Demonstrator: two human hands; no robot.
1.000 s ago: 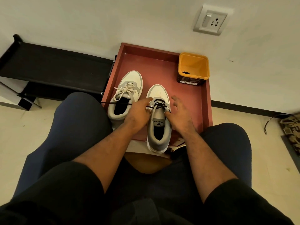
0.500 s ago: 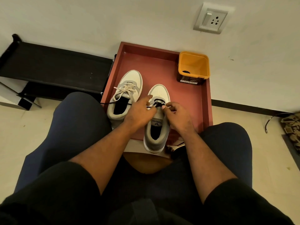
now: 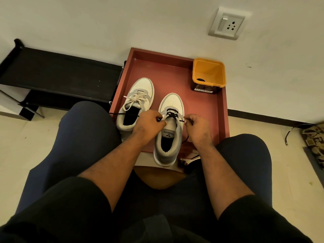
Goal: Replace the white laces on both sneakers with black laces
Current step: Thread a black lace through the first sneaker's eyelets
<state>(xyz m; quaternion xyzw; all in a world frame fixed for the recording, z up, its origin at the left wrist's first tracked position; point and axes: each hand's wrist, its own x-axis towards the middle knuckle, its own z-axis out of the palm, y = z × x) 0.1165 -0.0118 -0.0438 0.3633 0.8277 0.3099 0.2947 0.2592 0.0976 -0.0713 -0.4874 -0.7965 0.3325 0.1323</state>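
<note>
- Head view: the right sneaker point(image 3: 169, 130) stands at the near edge of the red tray point(image 3: 222, 109), heel overhanging toward the person, with a black lace point(image 3: 172, 114) crossed through only its lowest, toe-side eyelets.
- The left hand point(image 3: 148, 124) has its fingers curled and pinching one end of that lace at the left side of the tongue; the right hand point(image 3: 197, 128) is clamped on the other end at the right side. Both are drawn outward, and the run looks taut.
- The right end trails down past the shoe; the left end runs leftward across the opening of the left sneaker point(image 3: 135, 104).
- My judgement: pull both ends evenly so the tails match in length, keep the lace flat, and seat each crossing snugly before feeding the next eyelet pair.
- Steadying the shoe would likely help, since its heel hangs off the tray and a hard tug could tip it.
- The left sneaker, farther and to the left in the tray, carries its white lace point(image 3: 134, 100), so roughly half the job remains.
- An orange tub point(image 3: 208, 74) sits in the tray's far right corner; something dark lies inside, too small to identify.
</note>
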